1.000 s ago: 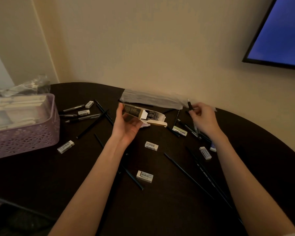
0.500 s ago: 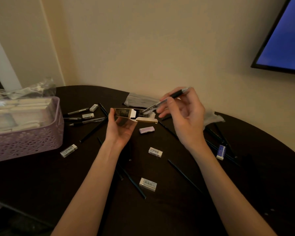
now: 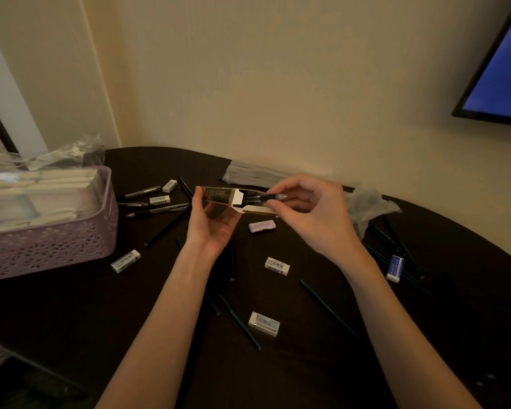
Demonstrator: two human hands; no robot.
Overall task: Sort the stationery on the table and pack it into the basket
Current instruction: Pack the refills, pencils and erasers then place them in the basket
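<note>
**Now: pen going tip-first into the box**

I see my left hand (image 3: 211,224) gripping the small gold-and-black cardboard pen box (image 3: 222,196), its long axis lying left to right above the dark round table (image 3: 71,314), open flap end pointing right. My right hand (image 3: 310,214) pinches a black pen (image 3: 266,198), level with the box, tip inside the opening. The lilac perforated plastic basket (image 3: 50,246) sits far left.

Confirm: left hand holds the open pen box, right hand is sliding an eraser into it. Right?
Not quite. The head view shows the right hand pinching a pen, not an eraser, at the mouth of the open pen box, which the left hand holds.
</note>
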